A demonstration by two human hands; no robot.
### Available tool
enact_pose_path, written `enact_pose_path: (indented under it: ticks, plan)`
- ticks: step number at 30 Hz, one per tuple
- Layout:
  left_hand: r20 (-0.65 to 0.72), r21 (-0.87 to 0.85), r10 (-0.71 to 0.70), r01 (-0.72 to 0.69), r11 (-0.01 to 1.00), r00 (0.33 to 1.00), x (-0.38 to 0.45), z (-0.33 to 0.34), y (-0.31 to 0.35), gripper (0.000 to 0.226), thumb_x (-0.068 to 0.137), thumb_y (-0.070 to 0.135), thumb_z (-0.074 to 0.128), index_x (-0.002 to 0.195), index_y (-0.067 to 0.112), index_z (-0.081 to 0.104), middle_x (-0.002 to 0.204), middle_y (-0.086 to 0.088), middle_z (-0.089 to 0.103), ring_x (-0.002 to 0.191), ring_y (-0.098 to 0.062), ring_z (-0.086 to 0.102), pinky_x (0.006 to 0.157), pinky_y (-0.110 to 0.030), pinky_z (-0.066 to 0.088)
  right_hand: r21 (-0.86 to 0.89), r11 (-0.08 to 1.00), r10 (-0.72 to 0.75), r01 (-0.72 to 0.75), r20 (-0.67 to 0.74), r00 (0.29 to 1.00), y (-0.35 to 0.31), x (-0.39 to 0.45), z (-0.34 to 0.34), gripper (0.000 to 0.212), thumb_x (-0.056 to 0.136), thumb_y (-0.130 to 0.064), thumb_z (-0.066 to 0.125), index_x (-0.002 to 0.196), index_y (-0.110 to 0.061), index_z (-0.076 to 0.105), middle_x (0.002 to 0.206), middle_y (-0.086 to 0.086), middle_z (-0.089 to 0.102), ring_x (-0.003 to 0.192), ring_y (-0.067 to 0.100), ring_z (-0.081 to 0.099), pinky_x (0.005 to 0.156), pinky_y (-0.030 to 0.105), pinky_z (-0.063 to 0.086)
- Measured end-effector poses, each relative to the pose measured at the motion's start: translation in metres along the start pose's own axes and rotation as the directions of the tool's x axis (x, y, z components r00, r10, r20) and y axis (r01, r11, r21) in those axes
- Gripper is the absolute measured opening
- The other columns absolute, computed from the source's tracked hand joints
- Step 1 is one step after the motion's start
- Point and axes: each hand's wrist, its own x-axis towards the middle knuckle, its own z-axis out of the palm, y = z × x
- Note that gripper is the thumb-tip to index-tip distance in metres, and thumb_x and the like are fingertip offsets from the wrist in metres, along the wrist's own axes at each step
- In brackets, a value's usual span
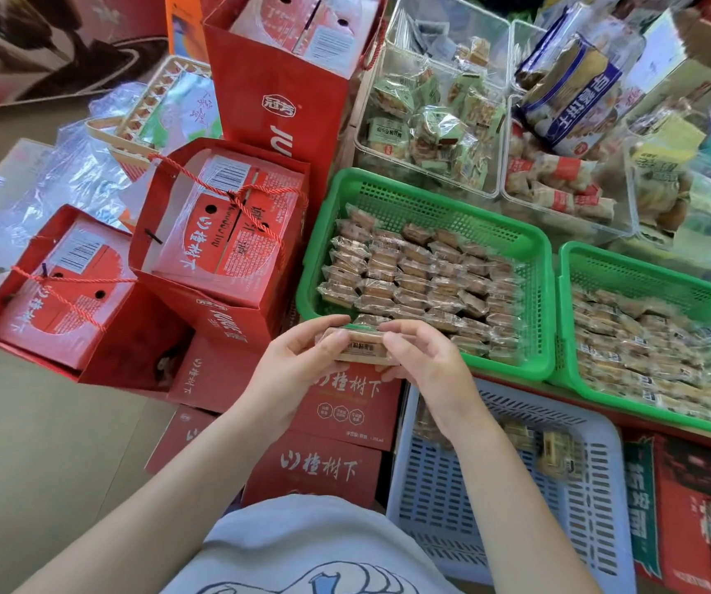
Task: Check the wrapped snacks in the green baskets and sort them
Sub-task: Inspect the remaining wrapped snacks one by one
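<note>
Just over the near rim of the left green basket (431, 370), both hands hold one wrapped snack (360, 347) between them, its long axis running left to right across the body. The left hand (298, 358) pinches the left end, thumb on the near face and fingers (324, 325) curled over the far edge; the right hand (426, 358) grips the right end the same way, so neither hand is free and each set of fingers is closed only as far as the wrapper's thickness. A printed label faces up between the two thumbs, which suggests the check itself is the step in hand. The relation that matters next is where the snack sits against the three baskets: the left green basket, packed in neat rows of wrapped pieces, lies directly beyond the fingertips; the right green basket (645, 255), also full, is off to the right; and the pale blue basket (491, 563), holding only a few pieces, sits below and toward the body, under the right forearm. The right hand is nearer to the blue basket, so a drop there would likely be its job. Red gift bags (234, 259) crowd the left side.
</note>
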Motion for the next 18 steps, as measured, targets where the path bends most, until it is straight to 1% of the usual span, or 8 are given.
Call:
enact_pose_path:
  ticks: [3,6,8,10,12,14,16,18]
  plan:
    - [0.012,-0.037,-0.009,0.01,0.999,1.0,0.003,-0.005,-0.001,0.048,0.08,0.036,0.078,0.124,0.018,0.07,0.119,-0.011,0.073,0.114,-0.029,0.069,0.099,-0.043,0.053,-0.009,1.0,0.018,-0.017,0.043,0.999,-0.002,0.002,-0.007,0.027,0.089,-0.024,0.075,0.114,-0.018,0.068,0.114,0.009,0.071,0.101,0.018,0.071,0.093,0.042,0.057]
    - [0.04,-0.035,-0.027,0.029,0.999,0.999,0.007,-0.012,0.0,0.06,0.071,0.036,0.084,0.127,0.02,0.068,0.124,-0.009,0.071,0.116,-0.032,0.067,0.103,-0.045,0.052,-0.099,0.994,0.049,-0.036,0.123,0.991,-0.002,0.005,-0.014,0.042,0.082,-0.019,0.082,0.12,-0.025,0.066,0.116,-0.002,0.069,0.104,0.011,0.07,0.092,0.032,0.057]
    - [0.067,-0.019,-0.065,0.067,0.998,0.996,0.01,-0.015,0.001,0.064,0.073,0.026,0.084,0.133,0.022,0.062,0.133,-0.002,0.067,0.119,-0.027,0.066,0.102,-0.043,0.053,-0.169,0.985,0.042,-0.014,0.161,0.986,-0.002,0.007,-0.015,0.049,0.081,-0.013,0.083,0.123,-0.028,0.063,0.117,-0.006,0.068,0.104,0.008,0.07,0.089,0.026,0.057]
    - [0.063,-0.098,-0.111,0.116,0.988,0.992,0.014,-0.017,0.002,0.07,0.076,0.013,0.084,0.14,0.021,0.055,0.137,-0.004,0.063,0.12,-0.027,0.066,0.098,-0.043,0.056,-0.253,0.966,-0.019,0.058,0.154,0.988,-0.002,0.008,-0.012,0.054,0.082,-0.01,0.082,0.126,-0.031,0.059,0.123,-0.011,0.065,0.109,0.001,0.066,0.092,0.019,0.054]
    - [0.019,-0.215,-0.168,0.168,0.962,0.986,0.017,-0.017,0.001,0.066,0.085,0.008,0.075,0.145,0.016,0.048,0.134,-0.016,0.062,0.115,-0.032,0.068,0.094,-0.045,0.058,-0.344,0.925,-0.119,0.159,0.136,0.984,0.0,0.009,-0.006,0.058,0.082,-0.01,0.081,0.129,-0.035,0.057,0.125,-0.019,0.062,0.114,-0.006,0.06,0.096,0.012,0.048]
    - [-0.036,-0.235,-0.216,0.202,0.951,0.976,0.022,-0.016,0.0,0.056,0.093,0.003,0.066,0.144,0.009,0.046,0.13,-0.023,0.063,0.11,-0.034,0.07,0.093,-0.047,0.058,-0.409,0.882,-0.199,0.233,0.125,0.972,0.003,0.011,-0.001,0.056,0.083,-0.012,0.08,0.129,-0.036,0.059,0.122,-0.024,0.062,0.113,-0.009,0.058,0.097,0.012,0.046]
    - [-0.069,-0.251,-0.229,0.205,0.946,0.971,0.03,-0.019,-0.002,0.047,0.097,0.005,0.062,0.142,0.005,0.046,0.125,-0.023,0.067,0.107,-0.034,0.072,0.095,-0.047,0.057,-0.444,0.859,-0.241,0.256,0.09,0.966,0.008,0.015,0.001,0.051,0.083,-0.015,0.08,0.126,-0.036,0.06,0.119,-0.025,0.063,0.112,-0.009,0.059,0.096,0.014,0.048]
    - [-0.132,-0.238,-0.222,0.186,0.953,0.966,0.037,-0.02,-0.004,0.038,0.102,0.011,0.055,0.139,0.006,0.049,0.122,-0.02,0.069,0.099,-0.03,0.074,0.088,-0.041,0.06,-0.421,0.88,-0.238,0.219,0.009,0.971,0.011,0.022,0.001,0.043,0.084,-0.02,0.079,0.12,-0.036,0.061,0.113,-0.024,0.065,0.108,-0.007,0.06,0.091,0.015,0.05]
